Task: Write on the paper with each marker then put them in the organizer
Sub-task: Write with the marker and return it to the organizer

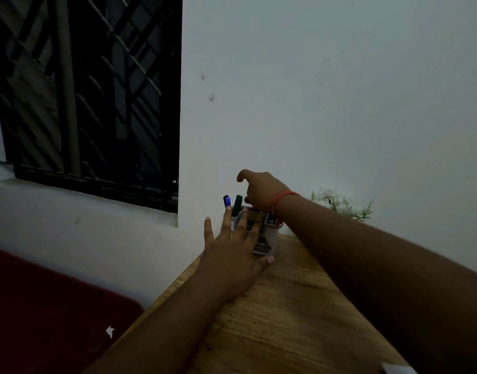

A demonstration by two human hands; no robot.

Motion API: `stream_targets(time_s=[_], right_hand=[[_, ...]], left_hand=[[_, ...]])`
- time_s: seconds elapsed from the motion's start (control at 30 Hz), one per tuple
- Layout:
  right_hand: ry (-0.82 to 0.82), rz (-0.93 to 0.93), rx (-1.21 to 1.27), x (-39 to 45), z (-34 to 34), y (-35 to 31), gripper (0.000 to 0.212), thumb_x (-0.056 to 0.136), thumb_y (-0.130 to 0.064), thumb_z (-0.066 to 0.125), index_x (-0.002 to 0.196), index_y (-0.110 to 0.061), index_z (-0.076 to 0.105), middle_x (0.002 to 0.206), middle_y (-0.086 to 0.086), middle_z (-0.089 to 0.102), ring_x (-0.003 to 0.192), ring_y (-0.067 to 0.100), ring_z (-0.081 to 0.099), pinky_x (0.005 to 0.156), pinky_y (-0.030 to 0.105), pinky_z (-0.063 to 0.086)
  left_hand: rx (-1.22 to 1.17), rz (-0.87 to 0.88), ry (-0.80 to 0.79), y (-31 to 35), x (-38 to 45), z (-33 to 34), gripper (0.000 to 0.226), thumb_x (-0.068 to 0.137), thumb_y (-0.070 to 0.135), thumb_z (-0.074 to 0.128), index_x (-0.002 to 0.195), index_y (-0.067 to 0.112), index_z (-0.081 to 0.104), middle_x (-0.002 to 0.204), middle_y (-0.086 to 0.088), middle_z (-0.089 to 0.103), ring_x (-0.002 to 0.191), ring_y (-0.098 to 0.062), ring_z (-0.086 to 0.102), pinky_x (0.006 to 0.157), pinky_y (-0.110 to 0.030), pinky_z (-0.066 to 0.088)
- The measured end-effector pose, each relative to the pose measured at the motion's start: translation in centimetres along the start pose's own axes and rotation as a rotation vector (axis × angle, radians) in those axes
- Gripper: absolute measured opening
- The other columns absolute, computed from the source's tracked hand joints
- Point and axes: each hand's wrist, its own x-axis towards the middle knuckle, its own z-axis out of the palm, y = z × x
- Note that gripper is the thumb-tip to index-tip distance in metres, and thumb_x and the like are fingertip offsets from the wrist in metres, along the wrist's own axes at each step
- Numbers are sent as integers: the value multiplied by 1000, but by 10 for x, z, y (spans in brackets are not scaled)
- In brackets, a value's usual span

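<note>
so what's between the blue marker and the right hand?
Head view: only the green marker, upright in the organizer, stands between the blue marker and the right hand.

view: head-worn, single
facing: forward and slightly down, toward wall [326, 103] at 12 o'clock
near: table [286, 319] at 6 o'clock, close
window [91, 98]: 10 o'clock

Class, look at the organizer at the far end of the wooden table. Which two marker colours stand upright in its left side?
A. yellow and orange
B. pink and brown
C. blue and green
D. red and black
C: a blue marker and a green marker stick up side by side from the white organizer.
</note>
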Motion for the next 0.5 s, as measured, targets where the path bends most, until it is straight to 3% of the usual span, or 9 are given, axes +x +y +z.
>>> stream_targets(time_s=[0.33,0.4,0.5], right_hand=[[202,-75,28,-109,-32,38,42,96,-21,62,136,-24,51,116,1,63,94,21,63,82,36,51],[193,-52,16,-143,-34,54,41,96,-29,62,135,-27,51,114,-1,63,89,16,61,80,35,53],[132,15,49,-197,-39,79,48,95,-39,62,139,-26,49,123,-1,60,103,14,60,90,36,53]], left_hand=[[33,40,29,11,-6,-9,85,72,83,-13,144,39,-30,157,-1,-34,141,-32,-36,110,-67,-15],[40,73,48,17,-8,-13,88,71,83,-16,146,38,-27,157,-1,-33,141,-32,-37,110,-67,-15],[39,119,73,30,-12,-15,90,73,84,-18,149,37,-20,160,-2,-24,143,-32,-32,111,-69,-9]])
